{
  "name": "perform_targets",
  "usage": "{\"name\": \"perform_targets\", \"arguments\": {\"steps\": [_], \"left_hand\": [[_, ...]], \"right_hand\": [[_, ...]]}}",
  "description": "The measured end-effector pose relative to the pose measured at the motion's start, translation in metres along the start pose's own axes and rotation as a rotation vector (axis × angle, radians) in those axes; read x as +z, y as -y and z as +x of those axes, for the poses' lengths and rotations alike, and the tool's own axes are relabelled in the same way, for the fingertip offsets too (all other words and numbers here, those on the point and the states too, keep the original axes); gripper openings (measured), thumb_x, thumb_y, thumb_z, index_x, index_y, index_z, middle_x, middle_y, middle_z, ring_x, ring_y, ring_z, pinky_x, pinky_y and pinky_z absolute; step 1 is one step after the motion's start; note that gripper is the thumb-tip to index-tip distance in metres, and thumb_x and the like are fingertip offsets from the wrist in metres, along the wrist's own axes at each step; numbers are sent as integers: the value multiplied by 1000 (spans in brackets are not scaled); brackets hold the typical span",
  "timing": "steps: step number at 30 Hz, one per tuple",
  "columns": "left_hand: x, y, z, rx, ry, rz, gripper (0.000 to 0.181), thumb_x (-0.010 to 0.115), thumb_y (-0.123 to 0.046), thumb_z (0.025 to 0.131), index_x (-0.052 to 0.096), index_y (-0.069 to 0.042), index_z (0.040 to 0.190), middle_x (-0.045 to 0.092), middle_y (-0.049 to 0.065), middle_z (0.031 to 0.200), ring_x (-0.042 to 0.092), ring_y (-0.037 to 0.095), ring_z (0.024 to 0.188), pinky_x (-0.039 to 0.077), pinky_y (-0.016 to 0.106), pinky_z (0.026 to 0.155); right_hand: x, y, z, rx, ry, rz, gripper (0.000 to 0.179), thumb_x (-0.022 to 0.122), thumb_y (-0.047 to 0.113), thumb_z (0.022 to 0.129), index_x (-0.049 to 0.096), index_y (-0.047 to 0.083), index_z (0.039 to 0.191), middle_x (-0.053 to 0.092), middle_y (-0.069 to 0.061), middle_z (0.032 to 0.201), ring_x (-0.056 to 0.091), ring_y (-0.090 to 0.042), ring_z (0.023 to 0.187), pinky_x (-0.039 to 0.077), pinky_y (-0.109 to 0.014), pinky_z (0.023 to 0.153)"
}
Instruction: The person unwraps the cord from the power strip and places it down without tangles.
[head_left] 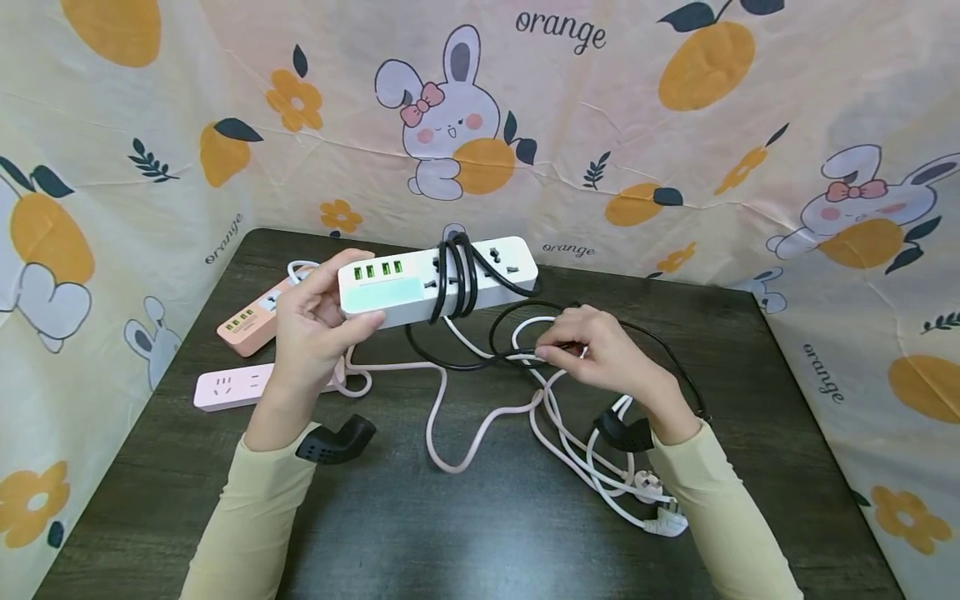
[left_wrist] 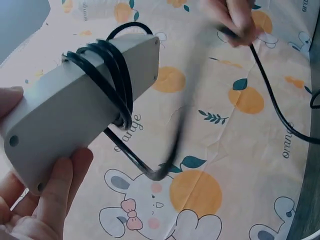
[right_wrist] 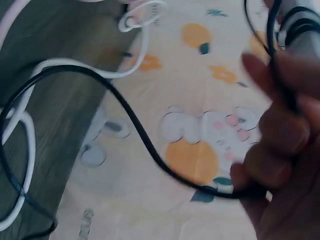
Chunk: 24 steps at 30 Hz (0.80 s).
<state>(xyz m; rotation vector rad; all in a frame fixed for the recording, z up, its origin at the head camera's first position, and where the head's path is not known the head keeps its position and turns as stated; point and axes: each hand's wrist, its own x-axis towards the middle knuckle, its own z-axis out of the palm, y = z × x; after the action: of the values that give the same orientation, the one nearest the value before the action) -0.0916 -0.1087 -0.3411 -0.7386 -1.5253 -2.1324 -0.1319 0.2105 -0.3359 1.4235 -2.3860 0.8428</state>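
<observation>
My left hand (head_left: pixel 318 321) grips the left end of a white power strip (head_left: pixel 390 292), thumb along its front edge and fingers behind it. Several turns of black cord (head_left: pixel 459 279) wrap round the strip right of its green USB ports. In the left wrist view the strip's plain back (left_wrist: pixel 60 125) shows, with the turns round its far half. To the right of the strip, my right hand (head_left: pixel 596 350) pinches the loose run of the black cord. From that hand the cord (right_wrist: pixel 135 120) trails down over the table in the right wrist view.
An orange power strip (head_left: pixel 251 325) and a pink power strip (head_left: pixel 232 387) lie at the table's left. Tangled white and pink cords (head_left: pixel 555 417) cross the middle and right, with a white plug (head_left: pixel 666 523) near my right forearm. A printed cloth (head_left: pixel 300 167) hangs around the table.
</observation>
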Motion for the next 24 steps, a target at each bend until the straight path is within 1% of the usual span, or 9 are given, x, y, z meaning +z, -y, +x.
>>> {"name": "perform_targets", "arguments": {"steps": [2,5,8,10,13,16,18,20,24], "left_hand": [[-2,-1,-1,-6,27,-30,44,72,6,73,57,11,115,62,9,104,61,16,91,54,24,73],[-5,-1,-1,-10,82,-70,44,77,-1,73,62,0,114,63,8,102,62,16,91,54,23,73],[-9,1,-2,-9,141,-76,46,80,-3,71,62,-2,114,64,8,102,63,15,88,54,22,71],[-12,2,-2,-7,168,-52,47,80,-2,71,62,-2,115,65,8,102,63,14,86,54,21,70],[-16,4,-2,-13,175,-20,48,76,8,70,62,2,115,65,9,102,64,15,83,54,21,69],[-20,7,-3,-21,137,7,49,70,19,68,59,9,114,65,11,100,65,15,81,54,22,68],[-22,8,-3,-27,95,2,49,64,26,66,57,15,114,64,13,99,65,16,80,55,23,68],[-23,9,-3,-20,51,25,49,61,27,66,56,15,113,63,13,99,65,16,81,55,23,68],[-26,11,-1,3,-46,35,47,60,26,68,57,15,113,62,13,103,65,16,85,55,24,71]], "right_hand": [[0,-5,0,100,-33,-158,6,69,6,81,72,10,78,53,8,61,39,-5,53,34,-27,55],[-3,-14,3,266,-192,-298,8,68,8,83,71,6,75,53,3,57,38,-7,49,32,-26,49],[-12,-20,7,401,-456,-289,12,66,6,84,70,1,74,50,1,54,38,-5,48,29,-22,47],[-20,-21,6,439,-655,-193,12,65,4,84,68,-4,75,50,3,56,38,-3,49,29,-19,48],[-35,-18,1,381,-888,54,13,62,-2,86,66,-12,79,58,6,64,43,-2,54,32,-16,51],[-50,-13,-9,231,-1010,321,12,58,-10,85,62,-20,80,62,1,68,44,-6,55,33,-17,53],[-59,-9,-19,128,-1031,481,11,56,-13,82,59,-23,78,62,-5,66,42,-10,54,32,-18,53],[-67,-5,-30,36,-1018,588,11,58,-14,80,57,-24,74,60,-9,63,41,-11,54,31,-18,53],[-80,3,-54,-85,-855,677,12,60,-15,76,56,-24,69,62,-15,66,48,-16,59,37,-18,56]]}}
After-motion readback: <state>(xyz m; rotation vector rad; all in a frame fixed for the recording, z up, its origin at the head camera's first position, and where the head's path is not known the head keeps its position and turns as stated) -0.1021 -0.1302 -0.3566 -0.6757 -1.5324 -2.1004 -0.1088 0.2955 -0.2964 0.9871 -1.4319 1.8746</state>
